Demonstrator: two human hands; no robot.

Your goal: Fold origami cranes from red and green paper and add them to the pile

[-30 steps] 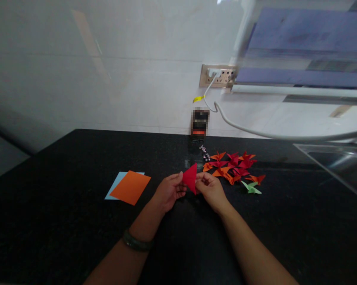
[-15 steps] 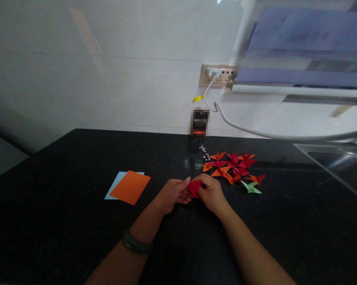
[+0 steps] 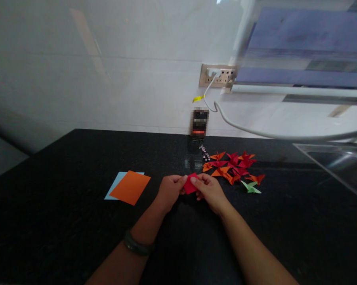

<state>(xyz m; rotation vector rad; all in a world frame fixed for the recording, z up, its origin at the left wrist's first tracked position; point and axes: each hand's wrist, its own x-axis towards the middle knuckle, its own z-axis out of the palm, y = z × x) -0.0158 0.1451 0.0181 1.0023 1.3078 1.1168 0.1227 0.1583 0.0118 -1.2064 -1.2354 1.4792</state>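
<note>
A small folded red paper (image 3: 190, 184) is held just above the black countertop (image 3: 62, 221) between both my hands. My left hand (image 3: 170, 190) pinches its left edge with thumb and fingers closed. My right hand (image 3: 210, 190) pinches its right edge, fingers curled over it. A dark band circles my left wrist. Just right of my hands lies a cluster of folded paper figures (image 3: 233, 167), red and orange, with a green one (image 3: 250, 187) at the near edge.
An orange sheet (image 3: 130, 187) lies on a light blue sheet (image 3: 115, 183) to the left. A small dark object (image 3: 199, 122) stands by the wall under a socket panel (image 3: 217, 76) with a white cable (image 3: 255, 130). A sink edge (image 3: 333, 162) sits at right.
The red paper was an upright triangle; it has been folded down into a smaller flat piece, and both hands have closed in on it and stayed in place.
</note>
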